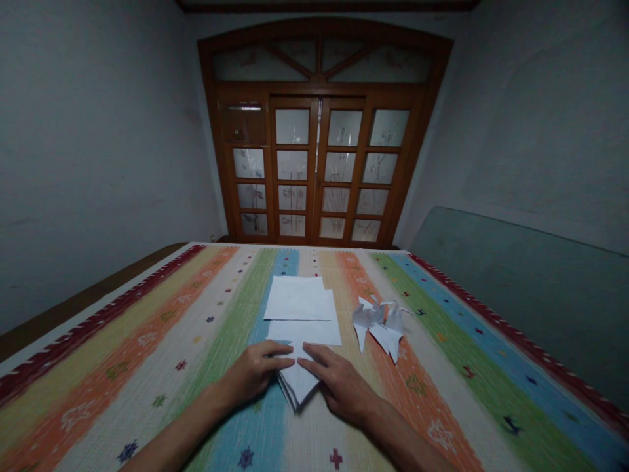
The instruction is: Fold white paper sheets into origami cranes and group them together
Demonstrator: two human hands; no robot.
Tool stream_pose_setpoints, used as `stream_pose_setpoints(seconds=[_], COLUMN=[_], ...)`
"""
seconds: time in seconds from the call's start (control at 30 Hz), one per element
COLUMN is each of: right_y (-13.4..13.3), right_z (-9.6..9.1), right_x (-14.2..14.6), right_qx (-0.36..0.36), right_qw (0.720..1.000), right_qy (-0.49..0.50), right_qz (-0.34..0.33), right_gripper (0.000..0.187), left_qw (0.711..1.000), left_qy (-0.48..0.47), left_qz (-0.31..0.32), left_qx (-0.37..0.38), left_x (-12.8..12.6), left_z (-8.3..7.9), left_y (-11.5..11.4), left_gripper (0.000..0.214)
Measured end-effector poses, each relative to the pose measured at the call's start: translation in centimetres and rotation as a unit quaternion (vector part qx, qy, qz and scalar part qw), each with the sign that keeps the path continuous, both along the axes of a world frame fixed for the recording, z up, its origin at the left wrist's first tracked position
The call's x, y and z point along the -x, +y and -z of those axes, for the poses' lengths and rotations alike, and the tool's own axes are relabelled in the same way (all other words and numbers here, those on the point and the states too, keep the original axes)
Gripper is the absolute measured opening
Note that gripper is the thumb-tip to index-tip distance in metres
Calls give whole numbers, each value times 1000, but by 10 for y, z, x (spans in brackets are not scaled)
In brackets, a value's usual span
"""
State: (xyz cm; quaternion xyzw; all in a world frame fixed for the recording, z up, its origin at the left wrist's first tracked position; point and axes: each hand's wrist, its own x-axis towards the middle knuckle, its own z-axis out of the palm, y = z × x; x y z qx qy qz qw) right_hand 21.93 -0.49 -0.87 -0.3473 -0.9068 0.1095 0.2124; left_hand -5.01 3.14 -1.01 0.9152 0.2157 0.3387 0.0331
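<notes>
A folded white paper piece (299,381), pointed toward me and several layers thick, lies on the striped cloth under both hands. My left hand (254,372) presses its fingers onto the paper's left side. My right hand (339,387) rests its fingertips on the right side. Just beyond them lie flat white paper sheets (299,308), which the folded piece's top edge overlaps. To the right of my right hand sits a small group of white origami cranes (381,324), apart from both hands.
A multicoloured striped cloth (147,367) with small embroidered motifs covers the surface. A wooden edge (83,301) runs along its left side, and a grey-green panel (521,295) stands at the right. Beyond the far edge is a wooden glazed door (314,170).
</notes>
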Motion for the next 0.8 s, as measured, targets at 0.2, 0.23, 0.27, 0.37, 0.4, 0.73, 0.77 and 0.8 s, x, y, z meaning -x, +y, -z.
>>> stream_pose_setpoints(seconds=[0.2,0.23,0.27,0.37,0.4,0.73,0.77,0.8], right_y=[6,5,4,0,-2,-1,-1,-1], right_z=[5,3,0,-10,-13,-13,-12,-11], right_x=[-5,-5,-6,-7,-7,-4,-4,-4], right_qx=[2,9,17,50,62,103,98,92], right_qw=[998,998,998,997,996,991,992,992], right_qy=[-31,-35,-39,-58,-66,-87,-84,-81], right_qz=[46,45,41,27,20,13,11,10], right_gripper=[73,72,71,69,69,67,67,66], left_qw=[996,995,993,989,989,977,977,977], left_qy=[58,76,92,121,126,161,158,158], left_qz=[22,20,16,3,-1,-33,-32,-31], left_qx=[61,67,72,80,81,134,136,138], left_x=[1,2,2,1,-1,-21,-21,-20], left_z=[2,2,1,-5,-8,-11,-9,-8], left_y=[5,5,5,1,-2,-24,-23,-22], left_gripper=[60,64,67,65,63,58,59,60])
